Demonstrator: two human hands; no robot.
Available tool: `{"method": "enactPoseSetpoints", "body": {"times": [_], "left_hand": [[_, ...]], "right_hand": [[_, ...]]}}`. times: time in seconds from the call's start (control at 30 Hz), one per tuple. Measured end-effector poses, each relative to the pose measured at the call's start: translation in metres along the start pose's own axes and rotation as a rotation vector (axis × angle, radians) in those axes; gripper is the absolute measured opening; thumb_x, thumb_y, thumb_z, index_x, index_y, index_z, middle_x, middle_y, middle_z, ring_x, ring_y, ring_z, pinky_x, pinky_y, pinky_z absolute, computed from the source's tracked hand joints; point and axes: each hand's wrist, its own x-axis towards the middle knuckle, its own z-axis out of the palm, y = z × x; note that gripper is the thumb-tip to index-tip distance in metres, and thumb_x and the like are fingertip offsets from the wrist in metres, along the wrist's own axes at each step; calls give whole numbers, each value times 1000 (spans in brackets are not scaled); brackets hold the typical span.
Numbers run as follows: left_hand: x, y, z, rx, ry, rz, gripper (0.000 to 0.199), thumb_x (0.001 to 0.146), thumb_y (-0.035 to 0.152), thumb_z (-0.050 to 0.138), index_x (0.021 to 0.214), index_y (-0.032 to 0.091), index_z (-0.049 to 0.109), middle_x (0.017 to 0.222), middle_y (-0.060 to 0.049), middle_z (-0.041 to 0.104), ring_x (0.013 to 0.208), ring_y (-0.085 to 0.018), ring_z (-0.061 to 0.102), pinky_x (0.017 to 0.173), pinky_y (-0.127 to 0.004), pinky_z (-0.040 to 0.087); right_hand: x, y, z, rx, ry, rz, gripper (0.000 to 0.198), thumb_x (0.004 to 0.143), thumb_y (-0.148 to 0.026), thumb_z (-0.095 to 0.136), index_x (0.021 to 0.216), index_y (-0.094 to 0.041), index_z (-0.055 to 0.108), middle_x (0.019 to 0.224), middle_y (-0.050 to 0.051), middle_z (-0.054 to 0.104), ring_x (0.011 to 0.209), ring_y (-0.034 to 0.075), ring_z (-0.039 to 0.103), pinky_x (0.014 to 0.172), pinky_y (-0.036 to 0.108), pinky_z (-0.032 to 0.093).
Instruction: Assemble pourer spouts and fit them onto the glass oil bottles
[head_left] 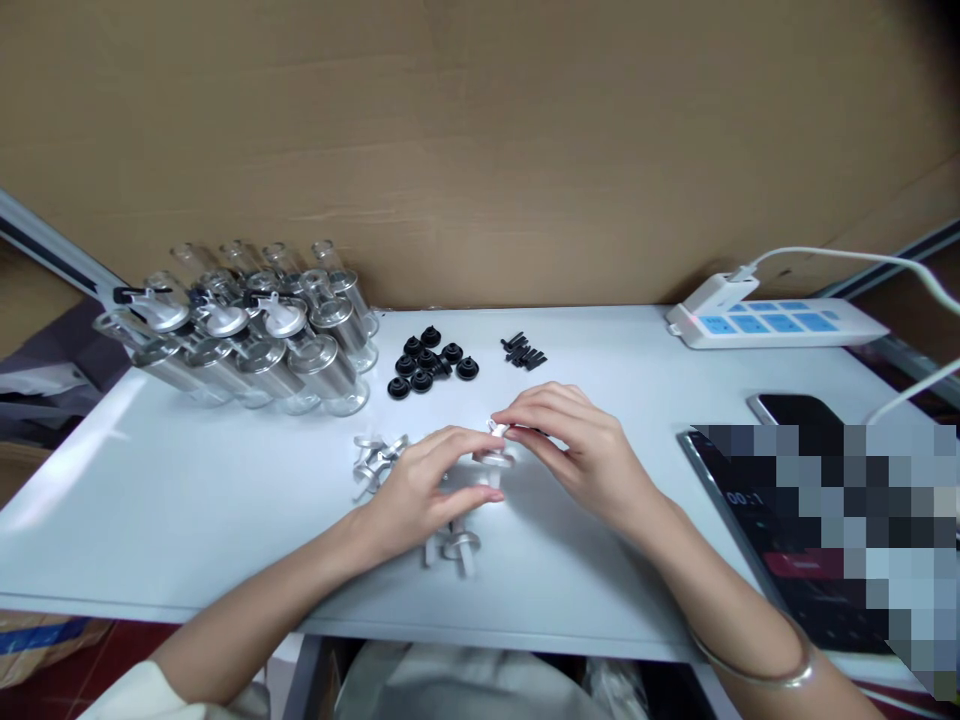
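Observation:
My left hand (pixel 431 478) is closed, holding a silver bottle pourer cap (pixel 493 459) between thumb and fingers, its pale stem pointing down. At the cap's top, my right hand (pixel 574 445) pinches close against the small spout. A thin dark piece (pixel 538 432) shows between the right fingers, partly hidden. Beside my left hand lies a pile of silver pourer parts (pixel 369 468). Below it, nearer the table's front, rests another silver cap (pixel 460 545) with a pale stem.
Glass bottles (pixel 326 370) with metal sleeves crowd the back left, three bearing silver pourer tops. Black rubber stoppers (pixel 426 362) and small black strips (pixel 524 352) lie mid-table. A power strip (pixel 780 322), a phone (pixel 799 412) and a tablet (pixel 757 540) are at right.

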Motion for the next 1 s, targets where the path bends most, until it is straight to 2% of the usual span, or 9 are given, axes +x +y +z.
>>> {"method": "enactPoseSetpoints", "body": {"times": [0.27, 0.47, 0.57, 0.7, 0.77, 1.0], "left_hand": [[1, 1, -1, 8, -22, 17, 27, 86, 26, 61, 112, 19, 59, 105, -9, 69, 98, -18, 66, 85, -32, 56], [0, 2, -1, 15, 6, 30, 24, 87, 26, 60, 110, 20, 60, 102, -7, 70, 96, -17, 66, 84, -31, 55], [0, 3, -1, 20, 17, 21, 25, 87, 25, 60, 111, 20, 58, 103, -7, 70, 96, -17, 66, 84, -31, 55], [-1, 2, -1, 50, 18, 34, 25, 88, 25, 59, 112, 19, 56, 105, -8, 70, 96, -17, 66, 84, -31, 53], [-1, 2, -1, 63, 29, 47, 25, 87, 25, 60, 111, 19, 56, 104, -7, 71, 94, -17, 66, 83, -31, 52], [-1, 1, 0, 74, 22, 85, 23, 88, 24, 58, 111, 20, 56, 102, -8, 71, 93, -17, 66, 81, -31, 50]], "right_hand": [[0, 0, -1, 5, -19, 25, 15, 91, -18, 53, 98, -22, 66, 84, 5, 71, 83, 20, 62, 77, 37, 46], [1, -5, -3, 87, 18, 67, 16, 89, -18, 55, 102, -21, 64, 88, 6, 71, 85, 20, 62, 79, 38, 47], [2, -7, -8, 127, 37, 81, 15, 87, -24, 59, 101, -20, 62, 90, 8, 69, 86, 21, 61, 80, 39, 48], [3, -8, -12, 157, -33, 11, 47, 70, -50, 73, 103, -19, 59, 94, 9, 67, 93, 25, 59, 84, 42, 47], [3, -7, -11, 136, -63, 5, 56, 65, -56, 75, 105, -20, 58, 97, 10, 66, 96, 27, 58, 86, 43, 46], [3, -5, -8, 102, -52, 4, 35, 73, -40, 74, 98, -20, 59, 92, 8, 67, 92, 24, 60, 82, 40, 47]]}}
